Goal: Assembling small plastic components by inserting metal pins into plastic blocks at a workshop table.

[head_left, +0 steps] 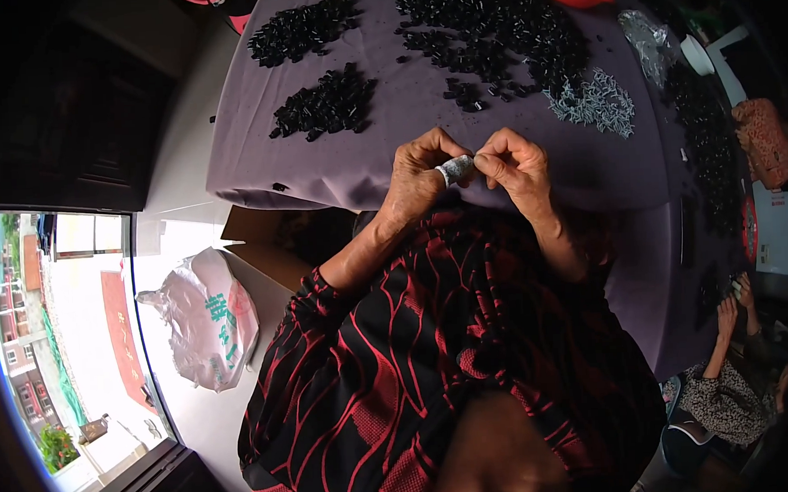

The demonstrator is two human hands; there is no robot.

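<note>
My left hand (419,179) and right hand (515,163) pinch together on a tiny part at my taped thumb (455,169), above the surface (406,122) edge; I judge steady, close fingertips work best.

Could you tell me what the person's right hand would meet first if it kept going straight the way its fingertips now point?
The right hand points toward the left hand, so it would probably meet that hand's grey-wrapped thumb first; the fingertips look nearly touching, though depth is unclear.
</note>
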